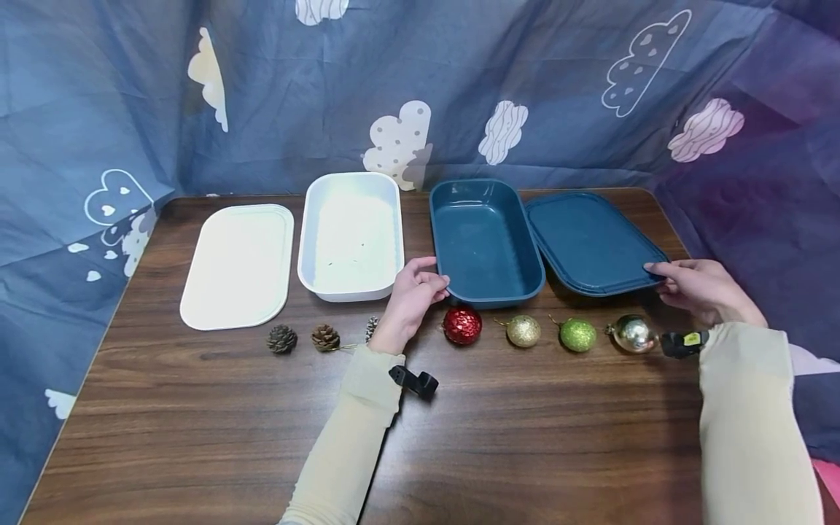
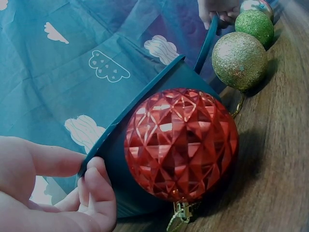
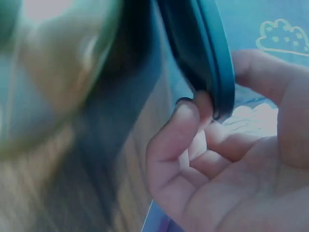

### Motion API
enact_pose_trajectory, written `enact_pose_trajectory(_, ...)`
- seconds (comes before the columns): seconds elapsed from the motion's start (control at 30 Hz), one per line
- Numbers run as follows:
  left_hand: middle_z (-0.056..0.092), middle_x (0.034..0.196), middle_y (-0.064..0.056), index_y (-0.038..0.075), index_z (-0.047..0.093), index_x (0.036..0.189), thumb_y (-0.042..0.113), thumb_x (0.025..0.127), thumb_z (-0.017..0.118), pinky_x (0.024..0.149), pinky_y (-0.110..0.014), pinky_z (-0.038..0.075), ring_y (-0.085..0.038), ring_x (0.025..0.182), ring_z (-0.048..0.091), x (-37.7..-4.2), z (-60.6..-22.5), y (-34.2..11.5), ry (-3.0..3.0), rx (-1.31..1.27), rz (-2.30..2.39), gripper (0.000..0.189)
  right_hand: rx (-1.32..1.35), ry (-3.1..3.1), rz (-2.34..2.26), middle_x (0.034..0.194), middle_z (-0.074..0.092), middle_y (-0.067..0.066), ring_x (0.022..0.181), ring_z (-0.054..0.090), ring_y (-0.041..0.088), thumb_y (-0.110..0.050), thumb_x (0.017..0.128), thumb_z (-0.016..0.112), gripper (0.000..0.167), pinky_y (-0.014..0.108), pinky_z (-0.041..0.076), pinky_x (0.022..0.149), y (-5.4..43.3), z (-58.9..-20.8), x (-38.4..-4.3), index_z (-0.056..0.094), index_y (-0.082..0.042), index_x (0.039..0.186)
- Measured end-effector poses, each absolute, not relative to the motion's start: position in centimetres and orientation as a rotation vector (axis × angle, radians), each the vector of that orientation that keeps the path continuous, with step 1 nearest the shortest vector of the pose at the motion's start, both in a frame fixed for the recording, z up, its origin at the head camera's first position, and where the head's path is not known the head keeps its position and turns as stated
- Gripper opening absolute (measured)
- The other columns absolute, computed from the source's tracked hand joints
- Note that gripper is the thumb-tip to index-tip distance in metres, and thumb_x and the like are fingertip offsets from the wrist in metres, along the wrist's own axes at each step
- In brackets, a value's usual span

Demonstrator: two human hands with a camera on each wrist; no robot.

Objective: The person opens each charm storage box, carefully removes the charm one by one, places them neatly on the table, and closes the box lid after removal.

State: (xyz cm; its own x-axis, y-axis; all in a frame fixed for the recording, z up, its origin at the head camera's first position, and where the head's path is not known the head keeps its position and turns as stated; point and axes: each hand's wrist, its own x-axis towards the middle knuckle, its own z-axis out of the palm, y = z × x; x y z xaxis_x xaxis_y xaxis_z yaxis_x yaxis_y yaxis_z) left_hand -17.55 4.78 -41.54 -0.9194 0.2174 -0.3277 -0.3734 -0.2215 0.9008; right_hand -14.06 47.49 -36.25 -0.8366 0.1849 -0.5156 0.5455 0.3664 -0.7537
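Note:
My left hand (image 1: 416,295) pinches the rim of the blue box (image 1: 487,248) at its near left corner, thumb and fingers on either side of the edge in the left wrist view. My right hand (image 1: 702,288) grips the near right corner of the blue lid (image 1: 593,244). That corner is raised above the table, while the lid's left edge lies against the box. Just in front of the box sits a red faceted ball ornament (image 2: 181,145). A shiny gold ball (image 1: 633,334) rests near my right hand and fills the left of the right wrist view, blurred.
A white box (image 1: 351,237) and a white lid (image 1: 239,266) lie to the left. Pine cones (image 1: 281,339) stand in a row before them, one partly behind my left hand. A glittery gold ball (image 1: 523,331) and a green ball (image 1: 577,335) continue the row. A cloud-patterned cloth (image 1: 275,95) hangs behind.

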Motion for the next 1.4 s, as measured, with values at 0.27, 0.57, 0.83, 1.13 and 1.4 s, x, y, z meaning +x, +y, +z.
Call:
enact_pose_trajectory(0.27, 0.055, 0.078, -0.002, -0.001, 0.044, 0.133, -0.006, 0.09, 0.058, 0.066, -0.018, 0.05, -0.01, 0.067, 0.057, -17.6, -41.5, 4.8, 1.674, -0.179, 2.193, 0.046, 0.669, 2.298, -1.656, 0.059, 0.056, -0.009, 0.06, 0.063, 0.006, -0.032, 0.09, 0.067, 0.02, 0.021, 0.057, 0.06, 44.9, -34.3, -13.2, 0.052, -0.021, 0.083)
enact_pose_trajectory(0.57, 0.055, 0.079, -0.002, 0.0, 0.044, 0.134, -0.004, 0.09, 0.059, 0.07, -0.021, 0.051, -0.011, 0.068, 0.057, -17.5, -41.4, 4.8, 1.674, -0.181, 2.173, 0.046, 0.59, 2.445, -1.691, 0.067, 0.067, -0.011, 0.059, 0.069, 0.008, -0.029, 0.092, 0.065, 0.02, 0.02, 0.057, 0.059, 42.2, -32.5, -12.6, 0.052, -0.019, 0.079)
enact_pose_trajectory(0.83, 0.055, 0.077, -0.001, -0.001, 0.044, 0.134, -0.005, 0.09, 0.059, 0.065, -0.018, 0.05, -0.01, 0.066, 0.057, -17.5, -41.6, 4.9, 1.683, -0.177, 2.185, 0.046, 0.621, 2.55, -1.845, 0.071, 0.064, -0.02, 0.059, 0.062, -0.002, -0.017, 0.091, 0.065, 0.018, 0.014, 0.052, 0.053, 39.9, -32.7, -12.3, 0.05, -0.01, 0.098)
enact_pose_trajectory(1.13, 0.055, 0.076, -0.001, -0.002, 0.042, 0.135, -0.005, 0.09, 0.058, 0.065, -0.018, 0.05, -0.01, 0.065, 0.056, -17.5, -41.5, 4.9, 1.688, -0.173, 2.185, 0.048, 0.626, 2.875, -1.581, 0.065, 0.057, -0.027, 0.052, 0.054, -0.006, -0.015, 0.09, 0.063, 0.013, 0.01, 0.045, 0.049, 38.4, -32.7, -11.8, 0.051, -0.017, 0.095)
enact_pose_trajectory(1.4, 0.055, 0.077, -0.001, -0.001, 0.044, 0.135, -0.005, 0.09, 0.058, 0.068, -0.02, 0.051, -0.011, 0.067, 0.057, -17.5, -41.5, 4.8, 1.685, -0.176, 2.186, 0.047, 0.645, 3.162, -1.182, 0.06, 0.043, -0.041, 0.057, 0.047, -0.018, -0.026, 0.089, 0.063, 0.025, 0.007, 0.038, 0.055, 36.9, -32.4, -11.8, 0.057, -0.005, 0.102)
